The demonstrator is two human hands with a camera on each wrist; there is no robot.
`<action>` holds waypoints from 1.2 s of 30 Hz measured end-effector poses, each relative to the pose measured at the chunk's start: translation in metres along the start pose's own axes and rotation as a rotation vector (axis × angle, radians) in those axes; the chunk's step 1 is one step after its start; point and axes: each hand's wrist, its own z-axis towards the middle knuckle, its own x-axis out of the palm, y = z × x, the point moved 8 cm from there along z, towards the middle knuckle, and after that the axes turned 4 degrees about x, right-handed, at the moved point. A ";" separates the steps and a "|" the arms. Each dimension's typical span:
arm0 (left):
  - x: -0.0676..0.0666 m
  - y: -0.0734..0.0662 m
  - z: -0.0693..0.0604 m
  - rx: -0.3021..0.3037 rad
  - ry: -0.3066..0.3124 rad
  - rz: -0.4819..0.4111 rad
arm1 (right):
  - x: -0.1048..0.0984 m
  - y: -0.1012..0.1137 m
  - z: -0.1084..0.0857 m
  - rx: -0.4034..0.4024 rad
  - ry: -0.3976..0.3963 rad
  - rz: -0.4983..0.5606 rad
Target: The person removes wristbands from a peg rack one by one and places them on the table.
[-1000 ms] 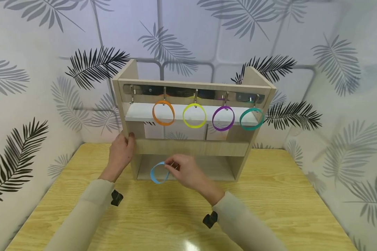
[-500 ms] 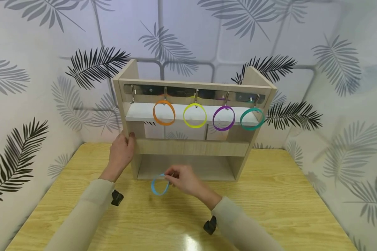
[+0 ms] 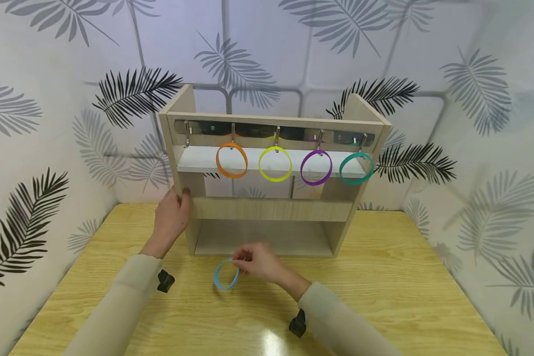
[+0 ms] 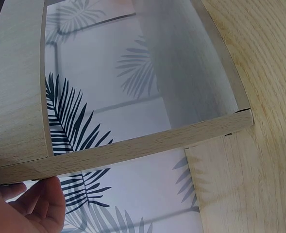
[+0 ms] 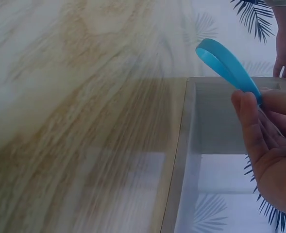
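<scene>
In the head view my right hand (image 3: 261,262) pinches a light-blue wristband (image 3: 216,281) by its right side, low in front of the wooden shelf unit (image 3: 271,209). The right wrist view shows the band held between thumb and fingers, its loop sticking out. My left hand (image 3: 171,217) grips the unit's left side panel at mid height; in the left wrist view its fingers (image 4: 50,199) curl at the panel's edge. An orange wristband (image 3: 218,164), a yellow one (image 3: 260,170), a purple one (image 3: 303,170) and a teal one (image 3: 342,174) hang from hooks.
A metal hook rail (image 3: 258,130) runs along the unit's upper front, and its leftmost hook (image 3: 187,134) carries no band. The unit stands on a wood-grain table (image 3: 382,287) against leaf-patterned walls (image 3: 267,49).
My right hand has lowered with the blue wristband, from in front of the unit's bottom compartment to just above the table. The left hand and the hanging bands have stayed in place.
</scene>
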 end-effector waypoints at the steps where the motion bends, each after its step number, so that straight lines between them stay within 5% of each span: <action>1: 0.000 0.000 0.000 -0.001 0.001 0.000 | 0.001 -0.002 0.000 0.006 0.008 -0.002; 13: 0.000 0.000 0.000 0.005 0.001 -0.002 | 0.017 -0.019 0.003 0.092 0.107 -0.045; 36: 0.001 0.001 -0.001 0.021 -0.009 -0.002 | 0.029 -0.032 0.013 0.164 0.156 0.021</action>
